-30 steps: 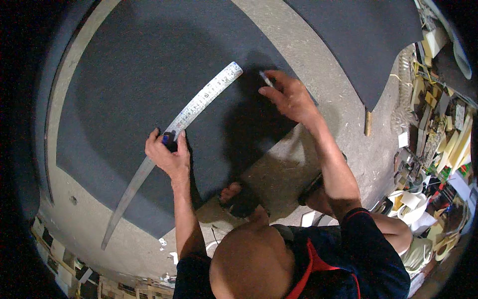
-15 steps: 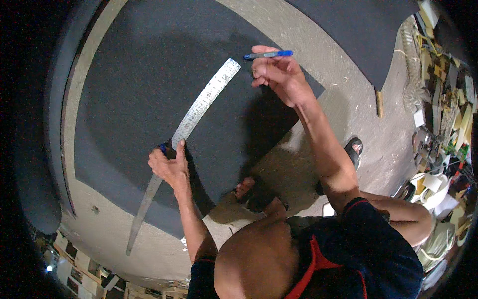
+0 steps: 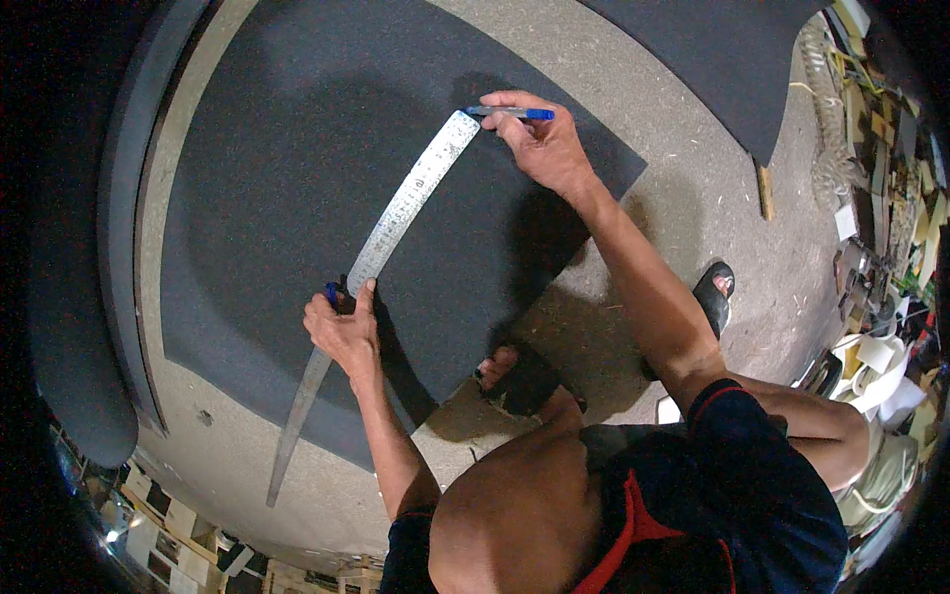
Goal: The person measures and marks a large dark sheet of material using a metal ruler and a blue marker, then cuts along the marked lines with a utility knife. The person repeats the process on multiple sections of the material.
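Note:
A long metal ruler [image 3: 414, 194] lies slantwise over a dark grey sheet [image 3: 267, 178], its near end reaching past the sheet's edge. My left hand [image 3: 343, 335] is closed on the ruler about midway, the thumb pressed on top. Beside those fingers sits a small blue and black item [image 3: 337, 293], mostly covered, whose kind I cannot make out. Pinched in my right hand [image 3: 544, 147] is a blue and grey pen [image 3: 510, 113], with its point at the ruler's far end.
Another dark sheet [image 3: 722, 69] lies at the far right, with a wooden strip [image 3: 766, 191] by its corner. Rolled dark material [image 3: 74, 297] runs along the left. Scraps and a coil of rope [image 3: 829, 148] line the right side. My sandalled foot [image 3: 520, 376] is close to the sheet.
My right hand has moved left and brought the pen's point to the ruler's far end. My left hand still holds the ruler on the sheet.

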`<state>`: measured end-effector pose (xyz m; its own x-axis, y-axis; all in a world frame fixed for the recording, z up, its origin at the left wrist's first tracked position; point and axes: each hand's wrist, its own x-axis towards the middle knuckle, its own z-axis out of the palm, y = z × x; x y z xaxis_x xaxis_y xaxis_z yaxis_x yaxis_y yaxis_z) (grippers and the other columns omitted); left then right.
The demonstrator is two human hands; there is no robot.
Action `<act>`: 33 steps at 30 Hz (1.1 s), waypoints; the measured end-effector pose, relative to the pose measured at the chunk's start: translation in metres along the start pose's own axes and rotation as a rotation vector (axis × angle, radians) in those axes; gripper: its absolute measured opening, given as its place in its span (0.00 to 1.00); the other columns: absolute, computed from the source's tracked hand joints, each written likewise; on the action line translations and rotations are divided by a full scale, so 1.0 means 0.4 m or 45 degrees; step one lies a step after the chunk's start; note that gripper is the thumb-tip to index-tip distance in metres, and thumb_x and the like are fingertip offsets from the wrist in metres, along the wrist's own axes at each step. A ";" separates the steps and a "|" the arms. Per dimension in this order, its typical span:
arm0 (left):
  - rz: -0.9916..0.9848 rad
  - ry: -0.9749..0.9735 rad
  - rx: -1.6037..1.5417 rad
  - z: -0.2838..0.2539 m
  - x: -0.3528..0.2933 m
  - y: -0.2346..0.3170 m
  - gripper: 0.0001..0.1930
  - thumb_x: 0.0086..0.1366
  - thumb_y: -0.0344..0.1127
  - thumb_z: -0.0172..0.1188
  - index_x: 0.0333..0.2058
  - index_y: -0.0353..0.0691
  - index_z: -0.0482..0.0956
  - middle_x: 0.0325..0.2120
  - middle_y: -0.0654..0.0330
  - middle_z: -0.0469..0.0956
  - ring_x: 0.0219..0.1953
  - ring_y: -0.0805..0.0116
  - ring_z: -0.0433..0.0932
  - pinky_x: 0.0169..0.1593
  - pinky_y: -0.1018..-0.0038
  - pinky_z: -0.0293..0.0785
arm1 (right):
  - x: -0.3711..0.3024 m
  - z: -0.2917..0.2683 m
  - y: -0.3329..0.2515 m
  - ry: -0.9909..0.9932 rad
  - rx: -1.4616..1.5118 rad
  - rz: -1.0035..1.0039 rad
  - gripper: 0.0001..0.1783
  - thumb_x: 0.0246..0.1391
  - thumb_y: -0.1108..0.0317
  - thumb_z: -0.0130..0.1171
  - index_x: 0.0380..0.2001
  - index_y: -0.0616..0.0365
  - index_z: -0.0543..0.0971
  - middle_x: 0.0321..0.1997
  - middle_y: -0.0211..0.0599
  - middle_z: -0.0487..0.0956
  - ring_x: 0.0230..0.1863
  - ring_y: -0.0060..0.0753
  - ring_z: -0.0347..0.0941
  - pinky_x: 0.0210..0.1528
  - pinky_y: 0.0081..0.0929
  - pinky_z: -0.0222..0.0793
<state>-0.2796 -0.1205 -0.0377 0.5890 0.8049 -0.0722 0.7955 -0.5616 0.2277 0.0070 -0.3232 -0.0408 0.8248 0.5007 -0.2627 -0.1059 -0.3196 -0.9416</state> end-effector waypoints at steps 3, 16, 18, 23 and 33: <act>-0.005 -0.033 -0.011 -0.008 0.005 0.006 0.29 0.49 0.55 0.78 0.29 0.35 0.76 0.31 0.50 0.74 0.40 0.47 0.73 0.44 0.53 0.68 | 0.013 -0.001 0.025 0.023 -0.058 -0.072 0.14 0.66 0.70 0.56 0.54 0.56 0.80 0.38 0.29 0.84 0.36 0.15 0.73 0.37 0.16 0.69; -0.004 -0.040 -0.043 -0.004 0.012 0.002 0.30 0.47 0.57 0.79 0.29 0.36 0.76 0.31 0.52 0.74 0.39 0.48 0.73 0.43 0.54 0.68 | 0.032 -0.019 0.019 -0.096 -0.080 -0.077 0.13 0.67 0.69 0.57 0.52 0.54 0.81 0.35 0.25 0.83 0.30 0.12 0.67 0.30 0.15 0.63; -0.008 -0.055 -0.056 -0.005 0.014 0.005 0.30 0.47 0.57 0.79 0.29 0.35 0.75 0.30 0.52 0.74 0.39 0.48 0.73 0.42 0.54 0.68 | 0.034 -0.026 0.021 -0.112 -0.122 -0.102 0.12 0.67 0.69 0.57 0.51 0.54 0.82 0.35 0.25 0.83 0.29 0.12 0.67 0.29 0.15 0.63; 0.013 -0.033 -0.007 -0.008 0.014 -0.004 0.30 0.46 0.56 0.79 0.29 0.35 0.75 0.29 0.52 0.74 0.39 0.49 0.73 0.42 0.54 0.67 | 0.009 -0.049 -0.075 -0.133 -0.539 -0.088 0.10 0.66 0.69 0.57 0.47 0.54 0.82 0.32 0.25 0.81 0.29 0.14 0.68 0.29 0.16 0.65; -0.119 -0.308 -0.434 -0.055 -0.004 0.025 0.28 0.47 0.46 0.81 0.31 0.35 0.70 0.27 0.54 0.74 0.28 0.59 0.70 0.34 0.65 0.70 | -0.068 -0.097 0.027 0.390 0.118 -0.236 0.15 0.68 0.73 0.53 0.55 0.58 0.77 0.39 0.34 0.83 0.38 0.20 0.76 0.41 0.20 0.72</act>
<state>-0.2755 -0.1231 -0.0138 0.5655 0.7583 -0.3243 0.7782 -0.3603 0.5144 0.0047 -0.3714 -0.0355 0.9612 0.2748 -0.0236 0.0230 -0.1649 -0.9860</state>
